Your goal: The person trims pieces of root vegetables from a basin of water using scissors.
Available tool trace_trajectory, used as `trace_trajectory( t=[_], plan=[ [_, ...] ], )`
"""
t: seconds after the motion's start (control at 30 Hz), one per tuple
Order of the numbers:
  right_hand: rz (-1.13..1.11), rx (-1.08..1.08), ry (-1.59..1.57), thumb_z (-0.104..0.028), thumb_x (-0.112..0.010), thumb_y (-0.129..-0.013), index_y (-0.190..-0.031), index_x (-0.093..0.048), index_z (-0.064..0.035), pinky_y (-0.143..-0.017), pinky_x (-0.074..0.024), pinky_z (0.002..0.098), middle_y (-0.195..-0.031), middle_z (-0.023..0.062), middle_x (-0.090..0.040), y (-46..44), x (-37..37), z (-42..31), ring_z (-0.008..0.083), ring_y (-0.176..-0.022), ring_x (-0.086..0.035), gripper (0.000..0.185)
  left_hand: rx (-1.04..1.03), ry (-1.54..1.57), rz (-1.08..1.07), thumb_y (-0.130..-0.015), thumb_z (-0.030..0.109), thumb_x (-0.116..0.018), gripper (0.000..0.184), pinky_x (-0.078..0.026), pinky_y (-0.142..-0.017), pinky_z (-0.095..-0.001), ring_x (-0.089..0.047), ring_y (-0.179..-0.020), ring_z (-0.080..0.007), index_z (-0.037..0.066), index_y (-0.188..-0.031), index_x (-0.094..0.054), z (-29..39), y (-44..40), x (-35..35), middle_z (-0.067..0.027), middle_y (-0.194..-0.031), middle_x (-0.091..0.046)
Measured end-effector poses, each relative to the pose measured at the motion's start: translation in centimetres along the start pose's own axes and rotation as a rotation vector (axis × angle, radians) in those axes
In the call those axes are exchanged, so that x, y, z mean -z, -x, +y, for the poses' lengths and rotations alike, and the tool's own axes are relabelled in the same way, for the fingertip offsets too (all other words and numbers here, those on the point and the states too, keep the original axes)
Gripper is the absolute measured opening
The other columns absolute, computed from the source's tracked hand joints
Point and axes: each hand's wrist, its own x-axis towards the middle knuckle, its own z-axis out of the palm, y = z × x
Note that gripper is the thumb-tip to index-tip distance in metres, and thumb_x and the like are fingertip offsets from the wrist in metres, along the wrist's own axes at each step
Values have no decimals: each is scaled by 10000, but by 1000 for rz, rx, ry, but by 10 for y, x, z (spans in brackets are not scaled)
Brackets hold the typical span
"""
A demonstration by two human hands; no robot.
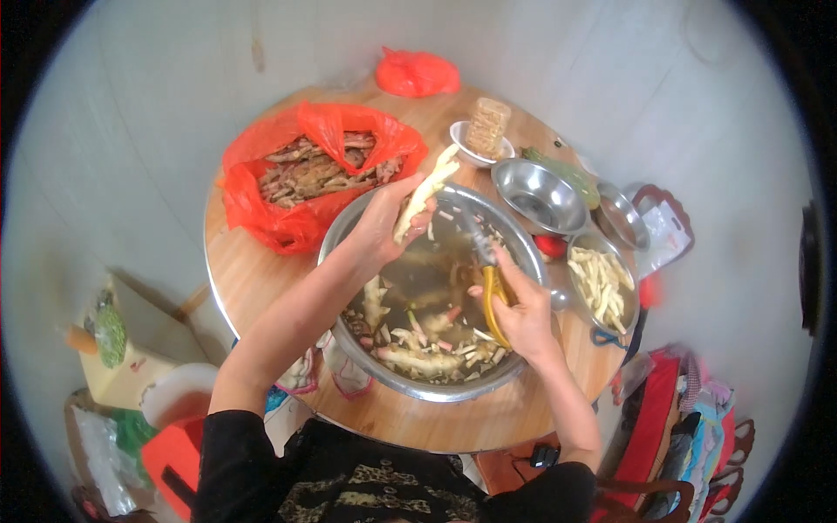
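On the left of the table point(540, 417) we see a red plastic bag point(288, 228), its mouth spread open over brown, knobbly roots point(314, 174); lying just beside the basin, it seems set where the left arm can reach it easily. Next comes our left hand point(388, 213), its fingers closed narrowly around a pale root point(434, 185). We grip it toward the near end, so most of its length stands free, tilted up and away over the basin's far-left rim. Held there, we judge, scraps or drips would mostly fall inside.

In the middle, the wide metal basin point(438, 394) sits in front of our body, squarely between both arms. Cloudy liquid fills it, with pale pieces point(418, 362) and small cut bits in it. Beyond, at the far side, a white bowl point(469, 159) bears a tan block point(488, 126), apparently put out of the way.

To the right, our right hand point(521, 318) is wrapped around the yellow handles of the scissors point(495, 305), above the basin's right side. The blades point away from us, toward the far side; they are blurred, so we cannot tell whether they are parted. Farther right, just past the basin, a metal bowl point(602, 240) holds pale strips point(602, 283), conveniently close to that hand.
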Motion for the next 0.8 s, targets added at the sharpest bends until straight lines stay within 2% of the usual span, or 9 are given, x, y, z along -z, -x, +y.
trace_trajectory(
  t=[0.07,0.13,0.17,0.2,0.3,0.4,0.6,0.73,0.8],
  plan=[
    [22,11,61,-2,-662,-831,-1443,-506,-29,-747,-577,380,-1080,214,-722,-7,9,-10,278,-882,-751,632,26,18,56,-1049,338,-498,247,-326,-380,-192,-462,-503,-46,95,-1061,-535,-2,-3,-4,4,-746,-568],
    [85,80,223,0,-669,-813,-1445,-513,-52,-691,-575,378,-1054,197,-723,-13,12,-12,282,-803,-740,653,20,12,66,-1050,346,-497,255,-322,-383,-192,-458,-506,-43,94,-1057,-535,-5,-2,-6,7,-749,-563],
    [75,72,278,-61,-697,-804,-1439,-532,-77,-632,-562,375,-973,162,-716,-9,10,-3,265,-724,-713,657,10,-1,73,-1052,353,-496,264,-318,-386,-191,-454,-509,-40,92,-1053,-535,-5,-2,-7,9,-751,-558],
    [76,72,278,-61,-697,-804,-1439,-532,-77,-632,-562,375,-973,162,-716,-9,9,-4,265,-724,-713,657,10,-3,72,-1052,353,-496,264,-318,-386,-191,-454,-509,-40,92,-1053,-535,-4,-2,-7,9,-751,-558],
    [45,149,507,-207,-734,-793,-1426,-551,-90,-557,-534,377,-836,122,-660,-9,6,-9,256,-655,-664,670,-10,31,58,-1046,351,-512,255,-312,-390,-188,-439,-504,-40,97,-1059,-531,-3,-1,-8,10,-744,-546],
    [75,170,572,-206,-743,-788,-1425,-553,-90,-546,-528,376,-803,111,-637,-9,4,-11,251,-623,-640,675,-16,1,44,-1030,344,-547,244,-303,-391,-185,-431,-502,-41,103,-1063,-533,-1,2,-10,9,-742,-540],
    [62,149,580,-196,-758,-783,-1426,-548,-75,-546,-525,389,-793,109,-628,-4,7,-5,257,-622,-636,687,-23,-9,-12,-1009,334,-586,246,-305,-391,-179,-451,-505,-40,97,-1066,-551,-2,1,-5,9,-748,-551],
    [109,45,451,-180,-775,-810,-1426,-533,-29,-617,-548,371,-887,137,-675,-3,3,0,250,-688,-678,678,-95,-186,-5,-1008,273,-577,262,-439,-516,-208,-564,-634,-83,52,-1148,-583,-5,0,-6,-51,-886,-666],
    [133,-254,117,-191,-791,-844,-1402,-539,15,-747,-552,337,-1038,171,-709,-8,1,1,227,-837,-702,646,-118,-249,-17,-1004,250,-577,286,-488,-582,-224,-605,-696,-102,34,-1191,-591,-7,1,-10,-74,-942,-697]
  ],
)
